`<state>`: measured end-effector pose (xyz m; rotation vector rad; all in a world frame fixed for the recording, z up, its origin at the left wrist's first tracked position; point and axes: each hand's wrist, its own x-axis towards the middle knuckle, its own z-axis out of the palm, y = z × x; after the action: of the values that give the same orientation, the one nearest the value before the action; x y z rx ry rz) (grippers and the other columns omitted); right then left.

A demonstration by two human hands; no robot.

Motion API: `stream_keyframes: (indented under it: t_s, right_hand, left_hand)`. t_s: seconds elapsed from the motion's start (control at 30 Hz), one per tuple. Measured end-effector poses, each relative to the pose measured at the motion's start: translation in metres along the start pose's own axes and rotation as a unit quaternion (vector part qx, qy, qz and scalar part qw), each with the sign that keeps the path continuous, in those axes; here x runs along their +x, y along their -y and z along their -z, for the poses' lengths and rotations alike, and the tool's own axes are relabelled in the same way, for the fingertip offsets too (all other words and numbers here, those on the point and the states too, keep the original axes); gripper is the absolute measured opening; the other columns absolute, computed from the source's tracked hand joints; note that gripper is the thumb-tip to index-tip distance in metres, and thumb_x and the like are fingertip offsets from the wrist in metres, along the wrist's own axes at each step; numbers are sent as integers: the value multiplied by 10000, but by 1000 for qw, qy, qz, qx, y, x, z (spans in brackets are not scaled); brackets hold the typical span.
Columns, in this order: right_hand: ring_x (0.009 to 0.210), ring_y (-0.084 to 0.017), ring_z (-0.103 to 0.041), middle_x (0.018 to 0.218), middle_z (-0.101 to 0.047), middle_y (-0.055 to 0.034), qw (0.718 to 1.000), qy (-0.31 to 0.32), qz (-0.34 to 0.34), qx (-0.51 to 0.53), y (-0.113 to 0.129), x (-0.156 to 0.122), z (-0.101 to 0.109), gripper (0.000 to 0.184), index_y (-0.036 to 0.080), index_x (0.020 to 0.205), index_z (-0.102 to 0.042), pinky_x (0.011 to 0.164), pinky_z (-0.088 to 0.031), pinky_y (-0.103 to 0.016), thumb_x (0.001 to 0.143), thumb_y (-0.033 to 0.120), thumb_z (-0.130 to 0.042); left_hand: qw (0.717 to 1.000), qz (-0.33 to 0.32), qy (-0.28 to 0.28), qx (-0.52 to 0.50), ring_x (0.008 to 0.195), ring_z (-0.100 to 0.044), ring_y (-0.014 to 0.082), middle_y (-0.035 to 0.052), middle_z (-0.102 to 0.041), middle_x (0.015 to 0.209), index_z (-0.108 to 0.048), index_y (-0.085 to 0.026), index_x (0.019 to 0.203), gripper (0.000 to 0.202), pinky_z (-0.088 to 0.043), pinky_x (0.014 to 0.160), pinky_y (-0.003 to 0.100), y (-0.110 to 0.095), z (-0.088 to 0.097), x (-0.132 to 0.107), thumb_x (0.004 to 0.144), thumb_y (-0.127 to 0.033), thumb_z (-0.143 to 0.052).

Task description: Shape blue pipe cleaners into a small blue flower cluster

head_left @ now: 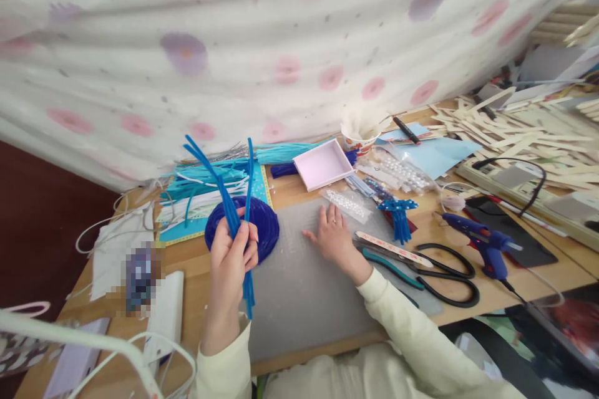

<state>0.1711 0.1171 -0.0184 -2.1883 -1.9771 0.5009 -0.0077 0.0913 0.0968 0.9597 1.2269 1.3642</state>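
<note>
I have the blue stems (227, 199) left of centre in the frame, raised in front of a round dark blue coil (266, 224); I cannot tell whether they touch it. The left hand (234, 243) has its grip pinched around them, thumb over fingers, one end splaying above and the other hanging below. The right hand (333, 237) grasps nothing, resting palm down with fingers spread on the grey mat (290, 305), near the middle. I judge the work only partly along: one gathered blue piece (400, 224) with white dots lies right of centre and looks made up, whereas the held stems are loose, with no beads visible on them, so gathering and dressing them seem still to be done. Counting outward, I get one held bundle, its stems overlapping too much to number; one coil; one dotted piece; at least two packets of white beads, a near packet (347, 204) and a far packet (405, 171); one shallow pale tray (322, 165); one paper cup (358, 140); one black marker (406, 129). Right of the mat's middle lie one pair of scissors (450, 274) and one teal-handled tool (395, 268), then one blue glue gun (482, 237). Teal stems (206, 181) at centre left and wooden sticks (515, 131) at upper right are too many to count on the surface (285, 196).
</note>
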Motion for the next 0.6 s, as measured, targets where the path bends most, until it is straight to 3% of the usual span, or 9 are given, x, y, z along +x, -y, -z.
stream_keyframes:
  t_s: [0.1,0.2,0.3,0.37,0.4,0.53,0.6]
  right_hand:
    - [1517,-494,-232,1574,-224,-447,999,14,35,-8,6,-4,-7,838,-152,1502,-323,1192,-282,-598,977,453,-569]
    - [1532,-441,-241,1595,-252,-391,992,39,117,-5,15,-34,-7,736,-119,1483,-400,1216,-291,-544,964,360,-607]
    - [1483,-302,-418,1586,-436,-213,973,72,221,14,16,-65,-2,593,67,1444,-556,1223,-343,-397,933,349,-659]
    - [1450,-241,-475,1567,-500,-132,966,71,248,24,12,-67,1,552,160,1439,-578,1210,-367,-347,947,404,-634]
    - [1464,-254,-453,1582,-477,-148,970,56,237,25,10,-61,1,572,151,1464,-548,1216,-360,-375,966,427,-599]
    - [1513,-493,-258,1587,-271,-410,995,-30,93,14,10,-17,-12,739,-85,1529,-326,1161,-276,-710,1019,428,-475]
    - [1500,-545,-234,1562,-274,-448,996,-36,77,17,20,-10,-24,756,-107,1511,-336,1115,-270,-774,1009,436,-490]
  left_hand:
    - [1000,-9,-6,-13,363,-301,15,-69,-574,637,-596,-213,996,392,-215,322,109,-7,13,-1,713,-391,-801]
    - [1000,-5,-6,-19,364,-303,17,-67,-574,636,-602,-206,1002,383,-224,319,111,-8,21,1,721,-380,-796]
    - [1000,1,-2,-24,366,-306,18,-68,-577,647,-604,-202,1028,393,-235,316,112,-7,23,4,735,-385,-791]
    - [1000,4,1,-29,367,-306,17,-72,-577,650,-602,-202,1038,400,-238,317,110,-7,23,4,742,-394,-790]
    - [999,4,4,-32,367,-305,17,-75,-574,648,-600,-203,1040,403,-237,317,109,-7,22,4,743,-399,-790]
    - [999,8,20,-36,365,-293,16,-83,-574,640,-581,-207,1033,406,-229,326,111,-8,18,1,750,-414,-786]
    - [999,17,27,-36,364,-287,15,-85,-575,638,-575,-206,1035,416,-226,332,115,-9,16,-2,750,-423,-786]
